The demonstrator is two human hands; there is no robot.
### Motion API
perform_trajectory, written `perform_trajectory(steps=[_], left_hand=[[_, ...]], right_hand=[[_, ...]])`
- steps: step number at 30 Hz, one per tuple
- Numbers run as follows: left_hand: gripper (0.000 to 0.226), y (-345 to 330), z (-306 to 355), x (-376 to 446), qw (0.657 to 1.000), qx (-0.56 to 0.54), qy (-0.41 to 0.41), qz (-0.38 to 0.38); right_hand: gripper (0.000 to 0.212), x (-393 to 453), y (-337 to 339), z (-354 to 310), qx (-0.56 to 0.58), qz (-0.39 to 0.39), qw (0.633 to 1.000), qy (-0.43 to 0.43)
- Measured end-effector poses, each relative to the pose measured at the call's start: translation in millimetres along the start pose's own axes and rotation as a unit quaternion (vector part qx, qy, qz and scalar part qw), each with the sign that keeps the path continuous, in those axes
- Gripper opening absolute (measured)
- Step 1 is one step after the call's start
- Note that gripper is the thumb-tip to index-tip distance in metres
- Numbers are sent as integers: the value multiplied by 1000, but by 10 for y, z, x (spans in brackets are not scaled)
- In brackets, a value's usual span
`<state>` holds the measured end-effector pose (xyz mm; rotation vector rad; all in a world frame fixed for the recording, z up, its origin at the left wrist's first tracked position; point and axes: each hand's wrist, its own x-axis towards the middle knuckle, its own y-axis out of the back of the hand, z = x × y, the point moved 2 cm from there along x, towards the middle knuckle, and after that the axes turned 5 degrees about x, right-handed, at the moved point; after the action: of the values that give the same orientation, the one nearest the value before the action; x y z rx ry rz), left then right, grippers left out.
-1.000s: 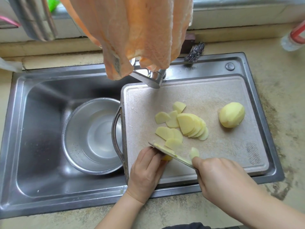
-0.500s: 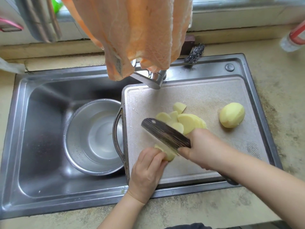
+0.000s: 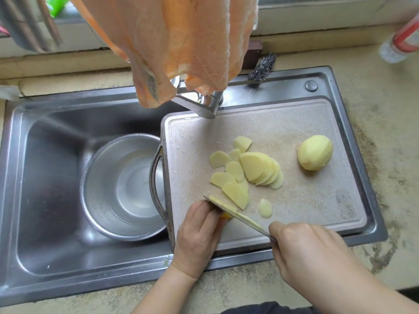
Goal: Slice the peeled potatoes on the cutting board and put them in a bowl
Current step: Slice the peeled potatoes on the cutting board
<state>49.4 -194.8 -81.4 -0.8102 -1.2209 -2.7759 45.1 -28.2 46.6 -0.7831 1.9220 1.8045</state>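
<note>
A beige cutting board (image 3: pixel 294 123) lies across the right half of the sink. Several pale yellow potato slices (image 3: pixel 251 168) are spread over its middle, and one small slice (image 3: pixel 265 208) lies apart near the front. A whole peeled potato (image 3: pixel 315 152) sits at the board's right. My left hand (image 3: pixel 199 232) presses down a potato piece (image 3: pixel 226 215), mostly hidden under its fingers, at the board's front left. My right hand (image 3: pixel 310 252) grips a knife (image 3: pixel 233 210), whose blade stands edge-down against my left fingers. A steel bowl (image 3: pixel 102 177) with a little water rests in the sink, left of the board.
A steel sink (image 3: pixel 45 155) holds bowl and board. The faucet (image 3: pixel 199 103) juts over the board's back left corner, with an orange cloth (image 3: pixel 181 41) hanging above it. A steel scrubber (image 3: pixel 263 66) lies behind the sink. A plastic bottle (image 3: pixel 401 39) lies at the far right on the counter.
Half a second ago the knife was lifted and tilted flat over the slices. It has come back down, edge-on, against my left fingers. One more slice lies on the pile.
</note>
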Motion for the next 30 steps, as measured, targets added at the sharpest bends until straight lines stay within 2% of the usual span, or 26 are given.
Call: perform_trajectory(steps=[3,7,10,16,18,20,23,26,30], left_hand=[[25,-7,-5,14,1000,3,2,-1],[17,-11,-12,5,1000,-4,1,2],[19,-2,-15,-9,1000,7,9,-10],[10,54,41,47,1000,-5,6,-5],[12,59,43,32,1000,-7,11,-2],[13,61,38,24,1000,-12,15,-1],[13,47,36,29,1000,-3,11,5],[10,18,31,20,1000,12,17,2],[16,28,27,10,1000,11,22,0]], right_hand=[[30,82,9,14,-7,9,1000,13],[21,216,-37,-46,-5,19,999,41],[17,339,-82,-109,13,4,999,45],[6,619,-84,-182,112,33,993,28],[16,650,-45,-155,167,34,985,12],[17,567,-3,-110,189,46,981,15],[19,278,1,-57,139,61,988,36],[19,36,-36,-67,78,27,996,32],[17,-42,-107,-87,54,-7,998,11]])
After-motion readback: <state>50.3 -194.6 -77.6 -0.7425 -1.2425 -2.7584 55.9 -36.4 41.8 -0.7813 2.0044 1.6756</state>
